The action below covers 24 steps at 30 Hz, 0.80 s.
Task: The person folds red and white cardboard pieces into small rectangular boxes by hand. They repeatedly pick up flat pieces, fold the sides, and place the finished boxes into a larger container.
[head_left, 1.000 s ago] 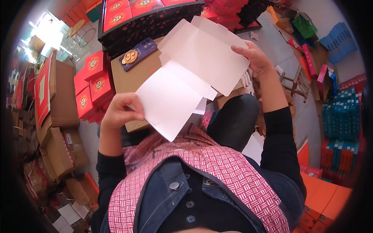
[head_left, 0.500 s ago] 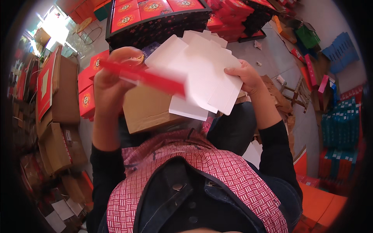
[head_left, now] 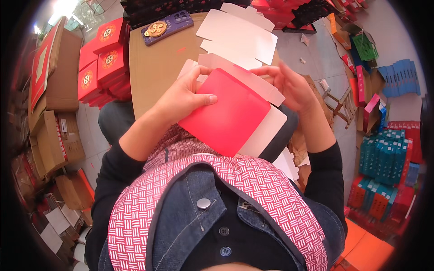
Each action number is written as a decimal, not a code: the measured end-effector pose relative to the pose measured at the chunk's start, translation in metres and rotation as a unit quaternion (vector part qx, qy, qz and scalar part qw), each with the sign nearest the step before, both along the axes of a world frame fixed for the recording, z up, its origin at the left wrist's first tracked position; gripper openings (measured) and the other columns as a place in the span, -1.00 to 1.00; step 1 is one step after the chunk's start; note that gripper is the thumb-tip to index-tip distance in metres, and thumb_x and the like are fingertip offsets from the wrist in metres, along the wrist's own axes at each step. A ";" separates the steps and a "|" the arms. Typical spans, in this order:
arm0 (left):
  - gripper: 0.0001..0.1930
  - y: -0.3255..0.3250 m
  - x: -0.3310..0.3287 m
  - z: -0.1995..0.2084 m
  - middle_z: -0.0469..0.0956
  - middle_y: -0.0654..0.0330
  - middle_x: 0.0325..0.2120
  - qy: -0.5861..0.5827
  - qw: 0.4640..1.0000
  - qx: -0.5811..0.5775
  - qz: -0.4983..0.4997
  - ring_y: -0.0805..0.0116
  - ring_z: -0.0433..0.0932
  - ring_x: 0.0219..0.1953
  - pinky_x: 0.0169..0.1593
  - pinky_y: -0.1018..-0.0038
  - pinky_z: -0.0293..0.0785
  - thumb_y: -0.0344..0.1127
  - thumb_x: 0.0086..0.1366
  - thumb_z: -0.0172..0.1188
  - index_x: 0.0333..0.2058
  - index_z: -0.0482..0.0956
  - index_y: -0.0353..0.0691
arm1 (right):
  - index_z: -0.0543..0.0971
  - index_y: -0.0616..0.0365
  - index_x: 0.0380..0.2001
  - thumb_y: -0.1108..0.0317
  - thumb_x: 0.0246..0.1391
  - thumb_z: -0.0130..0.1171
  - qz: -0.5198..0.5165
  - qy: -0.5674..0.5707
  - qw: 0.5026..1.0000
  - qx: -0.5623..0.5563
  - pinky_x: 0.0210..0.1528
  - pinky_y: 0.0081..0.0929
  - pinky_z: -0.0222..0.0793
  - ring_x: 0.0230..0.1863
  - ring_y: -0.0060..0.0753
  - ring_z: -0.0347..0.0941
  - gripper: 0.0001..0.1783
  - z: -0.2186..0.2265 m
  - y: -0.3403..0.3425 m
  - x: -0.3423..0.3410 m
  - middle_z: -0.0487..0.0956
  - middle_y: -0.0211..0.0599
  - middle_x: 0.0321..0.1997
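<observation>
A red carton blank (head_left: pixel 230 110), with pale inner flaps folded up along its edges, is held in front of my lap. My left hand (head_left: pixel 187 95) grips its left corner, thumb on the red face and fingers behind. At the far right edge, my right hand (head_left: pixel 291 88) has its fingers stretched out and apart, the index finger lying along a pale flap (head_left: pixel 260 81). Beyond the hands, a flat white carton blank (head_left: pixel 242 34) rests on a brown cardboard box (head_left: pixel 156 58). A phone (head_left: pixel 178 27) with a round gold ring holder lies there too.
Stacked red gift boxes (head_left: pixel 108 58) stand to the left, beside large brown cartons (head_left: pixel 58 67). A black patterned box (head_left: pixel 140 9) is at the far side. On the right are a small wooden stool (head_left: pixel 341 108), teal packages (head_left: pixel 384 156) and blue packages (head_left: pixel 400 79).
The red blank has come down toward my lap, its red face now turned up. My right hand has let go of the white blank, which lies on the brown box.
</observation>
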<state>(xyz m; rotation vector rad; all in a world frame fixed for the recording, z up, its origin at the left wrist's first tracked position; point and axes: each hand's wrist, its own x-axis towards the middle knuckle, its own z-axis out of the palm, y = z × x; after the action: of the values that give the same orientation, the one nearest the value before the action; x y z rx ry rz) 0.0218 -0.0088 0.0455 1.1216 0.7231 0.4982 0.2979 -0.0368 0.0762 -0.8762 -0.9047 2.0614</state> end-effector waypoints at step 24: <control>-0.66 -0.034 -0.026 0.007 0.56 0.17 -0.36 -0.054 0.992 0.063 0.095 0.55 0.54 -0.29 -0.23 0.65 0.46 -0.45 0.23 0.21 -0.14 0.21 -0.22 | 0.42 0.25 0.11 0.24 0.32 -0.15 0.096 -0.364 0.889 0.260 -0.07 -0.50 0.39 -0.12 -0.39 0.51 -0.58 0.019 -0.012 -0.071 0.60 -0.15 -0.14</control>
<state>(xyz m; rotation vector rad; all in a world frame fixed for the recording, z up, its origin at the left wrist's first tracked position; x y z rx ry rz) -0.0045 -0.0424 0.0527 1.1385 0.7146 0.7703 0.2267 -0.0484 0.0948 -1.3021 -1.9013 1.4789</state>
